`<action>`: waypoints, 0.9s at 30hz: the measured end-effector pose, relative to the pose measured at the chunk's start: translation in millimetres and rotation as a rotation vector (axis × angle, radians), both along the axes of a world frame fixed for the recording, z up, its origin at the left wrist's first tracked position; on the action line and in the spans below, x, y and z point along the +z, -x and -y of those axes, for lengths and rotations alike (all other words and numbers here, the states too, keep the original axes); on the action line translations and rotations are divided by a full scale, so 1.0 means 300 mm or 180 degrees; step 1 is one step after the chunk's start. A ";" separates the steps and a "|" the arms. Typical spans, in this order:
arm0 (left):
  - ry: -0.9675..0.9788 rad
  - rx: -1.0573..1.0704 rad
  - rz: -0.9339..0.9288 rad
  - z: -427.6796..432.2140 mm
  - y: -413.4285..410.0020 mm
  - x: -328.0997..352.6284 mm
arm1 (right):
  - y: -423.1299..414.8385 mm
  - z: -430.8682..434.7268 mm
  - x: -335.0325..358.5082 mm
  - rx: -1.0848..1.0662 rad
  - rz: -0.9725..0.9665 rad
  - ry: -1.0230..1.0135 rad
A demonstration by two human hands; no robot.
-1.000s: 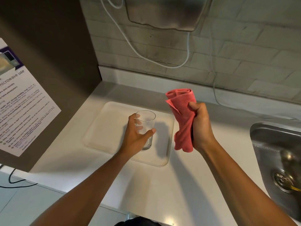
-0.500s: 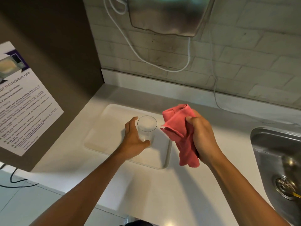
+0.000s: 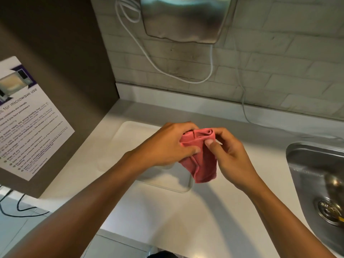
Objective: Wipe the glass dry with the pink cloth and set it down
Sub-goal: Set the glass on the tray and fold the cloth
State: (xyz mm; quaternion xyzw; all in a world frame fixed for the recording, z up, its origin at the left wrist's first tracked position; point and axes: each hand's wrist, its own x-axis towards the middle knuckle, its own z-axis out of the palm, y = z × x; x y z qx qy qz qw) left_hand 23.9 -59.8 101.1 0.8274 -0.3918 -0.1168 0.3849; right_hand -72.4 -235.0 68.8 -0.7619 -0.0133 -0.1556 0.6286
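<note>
Head view (wide-angle), looking steeply down, perhaps close over white counter [image 3: 160, 207]

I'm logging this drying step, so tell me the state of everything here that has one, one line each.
Cloth: bunched, gripped by both hands, lower end hanging free.
Glass: hidden; cannot tell where it is.
Left hand: closed on the cloth, above the tray.
Right hand: pinching the cloth's top fold.
Tray: flat on the counter, nothing visible on its bare part.
Sink: no water visibly running.

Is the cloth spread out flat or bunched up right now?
Bunched. The cloth is gathered in folds between the left hand and right hand, with its top rolled and a tail hanging below.
</note>
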 end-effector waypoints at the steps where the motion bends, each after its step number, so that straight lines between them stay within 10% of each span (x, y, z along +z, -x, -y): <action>1: 0.0051 -0.0048 -0.0037 0.007 -0.006 0.001 | 0.008 0.012 0.003 0.0007 -0.0003 0.0019; 27: -0.1126 -0.0380 0.0487 0.348 -0.156 -0.074 | -0.109 0.379 -0.027 -0.0105 -0.1362 0.2061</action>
